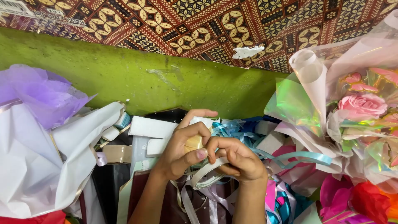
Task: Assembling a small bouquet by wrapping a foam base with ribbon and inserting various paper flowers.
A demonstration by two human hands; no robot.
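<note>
My left hand (pixel 182 145) is closed around a small pale yellow roll (pixel 193 143), thumb pressing near its edge. My right hand (pixel 236 158) pinches a white ribbon strip (pixel 206 175) that curls out from under both hands and loops down toward me. The two hands touch each other above a heap of ribbons and foam pieces. Most of the roll is hidden by my fingers.
White foam blocks (pixel 152 127) lie behind my left hand. Light blue ribbon (pixel 304 156) trails to the right. A wrapped bouquet with a pink rose (pixel 361 105) stands at right. White and purple wrapping paper (pixel 37 141) fills the left. A green wall (pixel 137 79) is behind.
</note>
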